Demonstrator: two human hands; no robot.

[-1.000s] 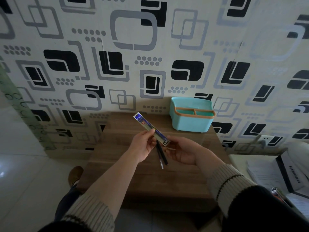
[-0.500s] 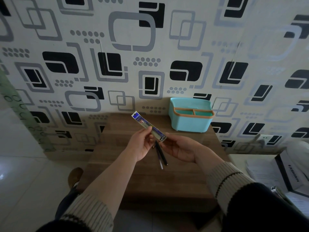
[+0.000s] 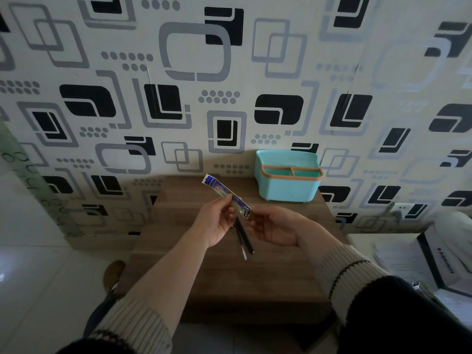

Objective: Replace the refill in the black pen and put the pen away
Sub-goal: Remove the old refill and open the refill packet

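Observation:
A long clear refill packet (image 3: 221, 190) with a blue-and-white label is held above the wooden table (image 3: 268, 279). My left hand (image 3: 215, 221) pinches its middle between thumb and fingers. My right hand (image 3: 274, 227) touches the packet's lower end with its fingertips, palm turned up. Under the hands, the black pen (image 3: 245, 237) lies on the table with a thinner refill (image 3: 242, 247) beside it; their upper ends are hidden by my hands.
A teal desk organizer (image 3: 288, 187) with an orange rim and two compartments stands at the table's back right, against the patterned wall. Papers and a white box (image 3: 439, 261) lie to the right of the table. A shoe (image 3: 113, 273) shows on the floor at left.
The packet and both hands have stayed almost in place; my right fingers have shifted slightly at the packet's lower end.

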